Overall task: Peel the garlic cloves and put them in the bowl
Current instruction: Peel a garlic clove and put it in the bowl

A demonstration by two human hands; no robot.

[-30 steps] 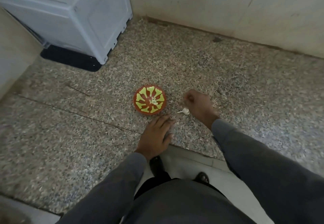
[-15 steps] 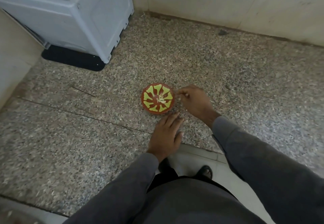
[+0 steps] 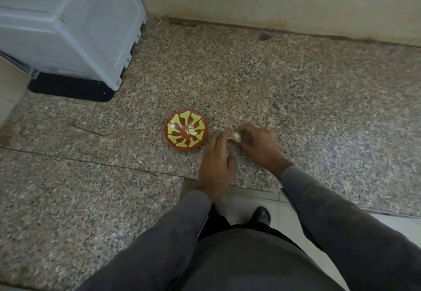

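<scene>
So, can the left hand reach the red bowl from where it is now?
Probably yes. The left hand sits just right of the bowl on the granite counter, with nothing between them. Its fingertips meet the garlic, held by the right hand.

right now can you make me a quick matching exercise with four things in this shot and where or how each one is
Things:
1. bowl
2. garlic clove
3. white appliance
4. peeled pieces

Places or states:
A. far left corner, on a black base
B. held between both hands
C. lying inside the bowl
D. on the stone counter, left of the hands

Pairs: 1-D, 2-B, 3-A, 4-C

The right hand holds the clove; the left hand pinches at its tip.
</scene>
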